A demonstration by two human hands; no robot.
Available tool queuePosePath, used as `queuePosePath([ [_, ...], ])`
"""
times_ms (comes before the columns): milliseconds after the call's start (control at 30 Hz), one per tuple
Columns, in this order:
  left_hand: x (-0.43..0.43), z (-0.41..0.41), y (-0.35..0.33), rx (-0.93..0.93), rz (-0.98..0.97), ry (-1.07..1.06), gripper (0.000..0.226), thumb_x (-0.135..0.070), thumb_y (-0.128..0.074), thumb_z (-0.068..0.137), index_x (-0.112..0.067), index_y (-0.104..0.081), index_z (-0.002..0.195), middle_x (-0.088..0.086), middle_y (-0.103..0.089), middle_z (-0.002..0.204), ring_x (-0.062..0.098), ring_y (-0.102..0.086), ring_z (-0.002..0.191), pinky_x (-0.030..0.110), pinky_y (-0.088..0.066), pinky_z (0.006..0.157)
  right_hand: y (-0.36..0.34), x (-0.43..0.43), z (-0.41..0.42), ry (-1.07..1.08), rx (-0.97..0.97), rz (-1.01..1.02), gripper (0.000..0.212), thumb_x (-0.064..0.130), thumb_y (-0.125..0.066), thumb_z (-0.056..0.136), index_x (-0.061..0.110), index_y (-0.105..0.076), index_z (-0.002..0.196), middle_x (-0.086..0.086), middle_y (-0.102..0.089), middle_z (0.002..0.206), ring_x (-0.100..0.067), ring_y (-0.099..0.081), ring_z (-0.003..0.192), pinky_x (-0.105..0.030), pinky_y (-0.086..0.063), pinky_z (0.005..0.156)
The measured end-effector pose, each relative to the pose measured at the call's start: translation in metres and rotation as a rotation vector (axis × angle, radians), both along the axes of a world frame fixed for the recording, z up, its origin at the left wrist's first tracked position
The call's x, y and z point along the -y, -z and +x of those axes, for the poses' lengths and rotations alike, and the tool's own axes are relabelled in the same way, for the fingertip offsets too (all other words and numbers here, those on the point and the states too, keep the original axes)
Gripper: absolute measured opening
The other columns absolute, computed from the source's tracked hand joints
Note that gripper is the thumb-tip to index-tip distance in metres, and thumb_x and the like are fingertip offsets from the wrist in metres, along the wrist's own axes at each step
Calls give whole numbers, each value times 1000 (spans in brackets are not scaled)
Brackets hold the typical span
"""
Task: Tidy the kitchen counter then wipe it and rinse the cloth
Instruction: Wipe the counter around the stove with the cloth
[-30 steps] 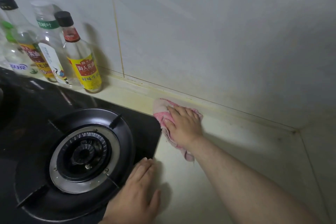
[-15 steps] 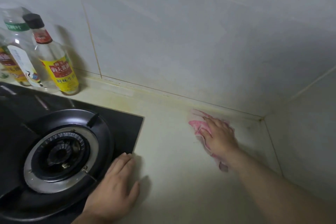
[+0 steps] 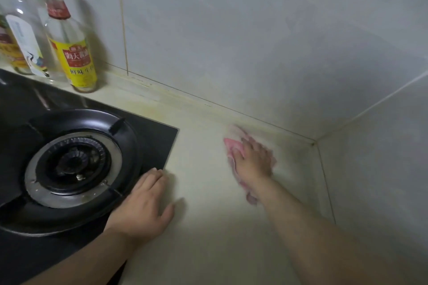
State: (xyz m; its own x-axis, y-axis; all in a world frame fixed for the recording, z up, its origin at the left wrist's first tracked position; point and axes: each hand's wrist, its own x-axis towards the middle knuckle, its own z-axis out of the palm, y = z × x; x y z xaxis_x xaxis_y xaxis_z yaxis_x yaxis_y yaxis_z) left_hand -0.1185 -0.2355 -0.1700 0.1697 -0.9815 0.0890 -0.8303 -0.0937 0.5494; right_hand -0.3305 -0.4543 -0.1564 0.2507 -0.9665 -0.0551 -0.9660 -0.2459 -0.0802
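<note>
Head view gives us the far corner of the kitchen counter (image 3: 208, 227), pale and bare where we work. Our right hand (image 3: 253, 162) lies flat on the pink cloth (image 3: 231, 146), fingers spread and pressing it down on the counter rather than closing around it. The cloth sits near the back wall (image 3: 254, 41), a little way short of the corner where the side wall (image 3: 382, 169) meets it, and a tail of it trails out from under our wrist toward us. Its edges are blurred, so we can only say it seems bunched, not folded.

Our left hand (image 3: 143, 206) rests palm down with the fingers loosely extended and nothing in it. It straddles the near right corner of the black stove top (image 3: 152, 136), fingertips touching the edge of the glass and the thumb out on the counter.

On the stove, the burner (image 3: 74, 162) sits inside its dark round pan support (image 3: 129, 146). Behind the stove, against the wall at the left edge, stand several bottles; the nearest one (image 3: 71, 39) has a black cap and a yellow label, and the clear bottle (image 3: 23, 30) just beside it has a green band at the neck.
</note>
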Motion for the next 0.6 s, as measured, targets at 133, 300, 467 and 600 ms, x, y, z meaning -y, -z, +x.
queuePosePath([
  [133, 0, 1, 4, 28, 14, 16, 76, -59, -34, 79, -12, -48, 136, 2, -43, 141, 15, -25, 139, 23, -15, 114, -1, -16, 59, -160, 55, 30, 53, 52, -35, 95, 29, -39, 142, -4, -39, 150, -26, -35, 136, -38, -23, 113],
  [300, -1, 3, 6, 42, 71, 44, 68, -54, -43, 79, -7, -59, 125, 9, -56, 129, 26, -43, 129, 22, -17, 109, -5, -4, 47, -249, 12, 87, 58, 54, -35, 96, 29, -32, 148, 0, -30, 156, -22, -27, 142, -38, -18, 117],
  [467, 0, 3, 10, 71, 64, 43, 62, -50, -48, 77, -3, -64, 114, 12, -60, 119, 25, -45, 121, 16, -13, 110, -14, 29, -11, -151, -71, 85, 58, 53, -36, 97, 26, -32, 148, -1, -33, 155, -22, -31, 140, -35, -20, 115],
  [600, 0, 4, 16, 98, 21, 44, 62, -51, -47, 77, -4, -64, 113, 12, -60, 120, 25, -46, 120, 29, -25, 106, -13, 35, -42, -91, -71, 93, 57, 53, -36, 97, 26, -34, 147, 0, -34, 154, -23, -32, 140, -37, -21, 116],
])
